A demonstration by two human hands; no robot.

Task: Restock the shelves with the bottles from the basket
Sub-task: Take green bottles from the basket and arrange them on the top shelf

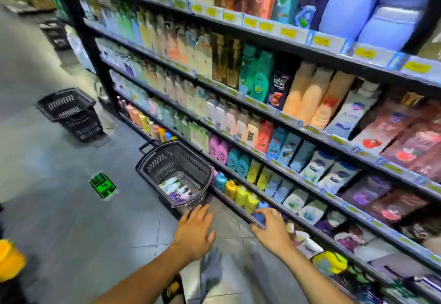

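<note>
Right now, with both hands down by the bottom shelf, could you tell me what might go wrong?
1. The right hand grips a blue bottle at the front edge of the bottom shelf; it might slip off or knock the yellow bottles beside it.
2. The basket, by the open left hand, and a green packet sit on the aisle floor; either could trip someone.

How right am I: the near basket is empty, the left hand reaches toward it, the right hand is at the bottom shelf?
The near basket is not empty: the head view shows bottles lying in it. The left hand does reach toward it, and the right hand is at the bottom shelf.
</note>
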